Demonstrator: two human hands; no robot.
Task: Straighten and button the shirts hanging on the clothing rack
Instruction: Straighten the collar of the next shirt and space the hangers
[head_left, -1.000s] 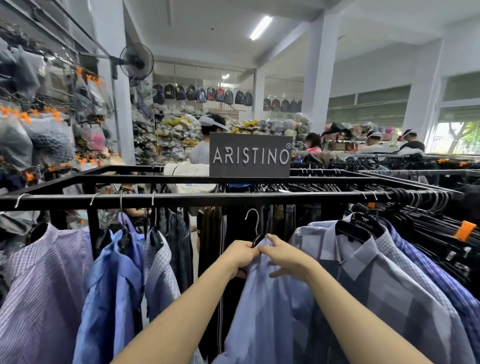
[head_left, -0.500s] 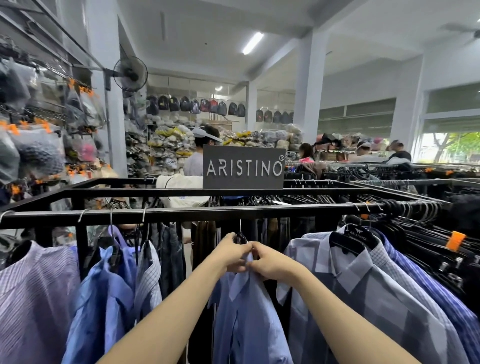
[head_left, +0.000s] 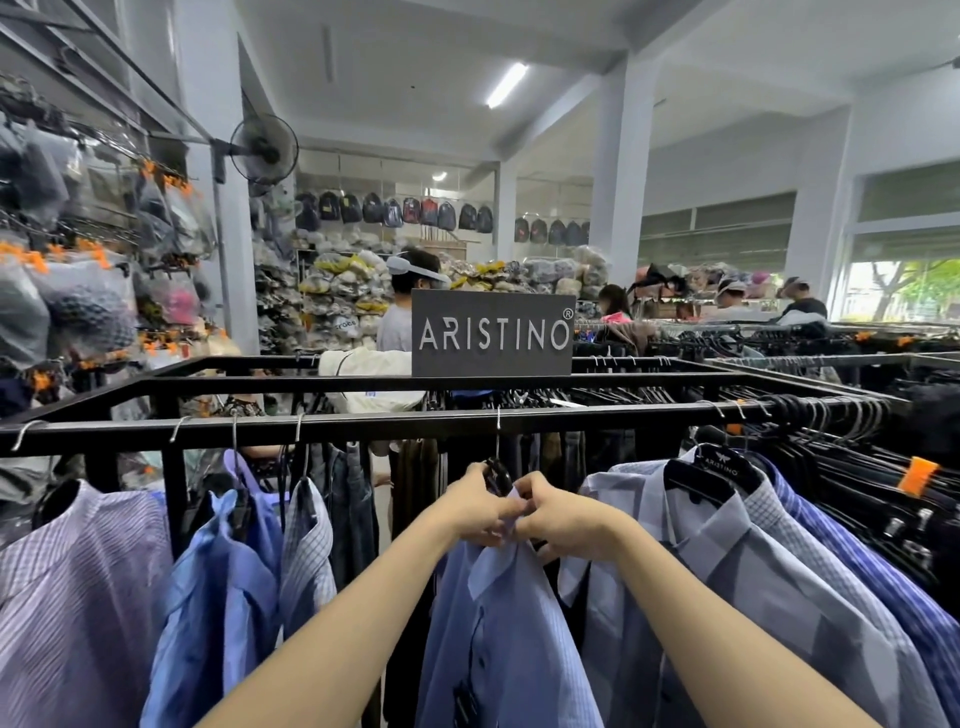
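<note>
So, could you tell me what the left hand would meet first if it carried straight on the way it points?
Probably the right hand: the left hand points inward across the light blue shirt collar they both pinch.

Two bare forearms, left hand (head_left: 475, 512) and right hand (head_left: 563, 519) ungloved (no sleeves visible).

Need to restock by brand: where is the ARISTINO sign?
In the head view, the ARISTINO sign stands centre frame on the black rack, above both hands.
</note>
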